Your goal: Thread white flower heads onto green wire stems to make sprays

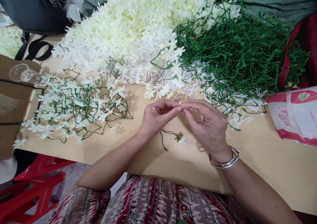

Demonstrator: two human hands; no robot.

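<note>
My left hand (158,114) and my right hand (206,121) meet over the table, fingertips pinched together on a tiny whitish flower piece (180,104). Most of that piece is hidden by the fingers, so its exact kind is hard to make out. Under the hands, a green artificial stem with a white bloom (182,140) lies on the table. Just beyond my fingers are loose white artificial flowers (163,91) and thin white stamen-like pieces (190,88).
A large heap of white petals (133,22) fills the back, beside a pile of green plastic stems (237,52). At left lie stemmed flowers (81,108), a clear plastic cup (24,74) and a cardboard box (15,102). A pink-white packet (294,115) sits right; red stools (37,191) stand below.
</note>
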